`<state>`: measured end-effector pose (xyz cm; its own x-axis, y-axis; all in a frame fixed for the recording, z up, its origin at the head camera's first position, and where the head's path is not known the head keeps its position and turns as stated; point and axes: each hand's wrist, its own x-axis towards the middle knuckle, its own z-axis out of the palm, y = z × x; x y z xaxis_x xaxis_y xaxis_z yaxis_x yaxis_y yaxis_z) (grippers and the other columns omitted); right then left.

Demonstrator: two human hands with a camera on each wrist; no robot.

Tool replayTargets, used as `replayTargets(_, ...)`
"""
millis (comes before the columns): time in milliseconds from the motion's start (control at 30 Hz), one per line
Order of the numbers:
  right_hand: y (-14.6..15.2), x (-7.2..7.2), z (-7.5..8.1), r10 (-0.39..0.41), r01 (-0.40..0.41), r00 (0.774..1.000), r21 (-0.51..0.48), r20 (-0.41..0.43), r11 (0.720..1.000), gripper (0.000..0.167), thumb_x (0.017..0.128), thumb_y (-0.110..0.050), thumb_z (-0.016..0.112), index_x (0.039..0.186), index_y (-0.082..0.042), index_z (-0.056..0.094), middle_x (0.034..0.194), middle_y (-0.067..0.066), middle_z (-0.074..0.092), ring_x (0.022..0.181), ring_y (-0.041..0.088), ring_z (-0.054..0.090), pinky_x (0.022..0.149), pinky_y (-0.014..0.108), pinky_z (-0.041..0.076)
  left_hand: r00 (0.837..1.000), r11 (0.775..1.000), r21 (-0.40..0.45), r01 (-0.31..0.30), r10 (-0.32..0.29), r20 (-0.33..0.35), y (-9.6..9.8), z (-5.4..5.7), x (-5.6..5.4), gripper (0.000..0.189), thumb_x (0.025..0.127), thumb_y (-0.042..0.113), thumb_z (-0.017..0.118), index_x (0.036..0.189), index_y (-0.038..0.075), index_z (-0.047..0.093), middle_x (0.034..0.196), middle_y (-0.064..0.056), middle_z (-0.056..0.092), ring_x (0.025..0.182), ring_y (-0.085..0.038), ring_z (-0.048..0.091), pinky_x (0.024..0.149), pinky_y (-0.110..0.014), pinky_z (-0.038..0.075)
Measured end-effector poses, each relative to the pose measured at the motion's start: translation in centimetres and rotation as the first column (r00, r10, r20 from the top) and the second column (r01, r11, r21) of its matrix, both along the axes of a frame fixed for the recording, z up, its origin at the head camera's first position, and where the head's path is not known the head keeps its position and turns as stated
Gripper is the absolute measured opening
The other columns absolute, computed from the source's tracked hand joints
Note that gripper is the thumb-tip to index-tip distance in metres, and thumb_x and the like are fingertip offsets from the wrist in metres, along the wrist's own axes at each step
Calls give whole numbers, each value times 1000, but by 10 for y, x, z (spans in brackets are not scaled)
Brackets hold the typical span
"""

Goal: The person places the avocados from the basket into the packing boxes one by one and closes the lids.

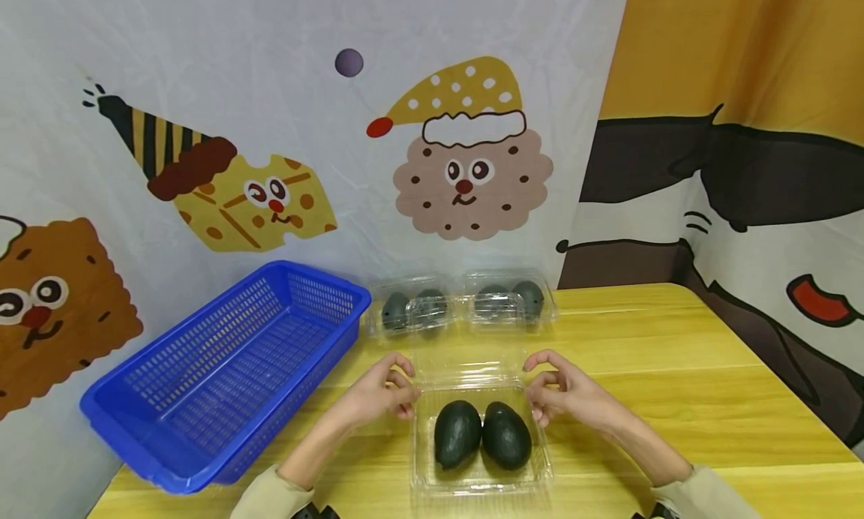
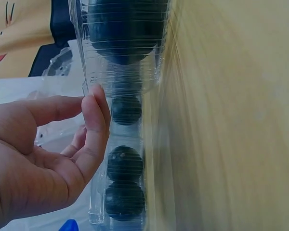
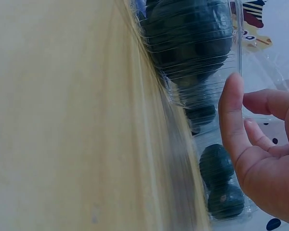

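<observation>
A clear plastic clamshell box stands in front of me, its lid raised at the far side. Two dark green avocados lie side by side in its base. My left hand holds the box at its left side, thumb and fingertips curled at the rim by the hinge. On the opposite side my right hand pinches the rim in the same way. Through the ribbed plastic wall, an avocado shows above my fingertips in the left wrist view, and another in the right.
Two more clear boxes stand against the wall, a left one and a right one, each with two avocados inside. An empty blue plastic basket lies to the left on the wooden table. Behind hangs a printed cloth.
</observation>
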<state>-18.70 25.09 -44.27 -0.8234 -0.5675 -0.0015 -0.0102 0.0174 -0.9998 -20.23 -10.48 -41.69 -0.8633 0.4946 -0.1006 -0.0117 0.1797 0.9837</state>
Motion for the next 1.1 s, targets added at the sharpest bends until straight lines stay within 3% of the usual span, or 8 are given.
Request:
replayTargets(367, 0, -1, -3, -8, 6, 999, -45, -35, 999, 33, 103, -2, 55, 125, 5, 31, 93, 20, 61, 73, 18, 64, 66, 33, 60, 1000, 1000, 12, -18, 18, -14, 1, 0, -1, 25, 97, -2, 62, 112, -4, 42, 85, -19, 63, 68, -20, 66, 63, -28, 55)
replayTargets(600, -1, -2, -4, -3, -2, 998, -64, -69, 998, 32, 104, -1, 53, 123, 8, 29, 91, 20, 60, 73, 17, 65, 65, 32, 59, 1000, 1000, 16, -24, 25, -17, 1, -2, -2, 23, 96, -4, 61, 110, -4, 43, 83, -15, 61, 68, -20, 65, 64, -30, 56)
replayTargets(767, 0, -1, -4, -9, 2, 997, -86, -81, 996, 27, 103, 0, 52, 123, 3, 34, 93, 19, 60, 73, 17, 65, 66, 32, 59, 999, 999, 28, -42, 42, -20, 1, -2, -2, 21, 95, -6, 61, 109, -4, 46, 85, -14, 60, 68, -19, 65, 66, -32, 57)
replayTargets(1100, -2, -1, -3, -66, 63, 991, -29, -118, 998, 19, 102, 3, 51, 118, 7, 41, 89, 16, 58, 72, 20, 65, 65, 40, 60, 997, 998, 22, -61, 62, -48, -1, -2, -3, 16, 92, -10, 57, 107, -6, 52, 87, -11, 55, 73, -19, 62, 72, -40, 58)
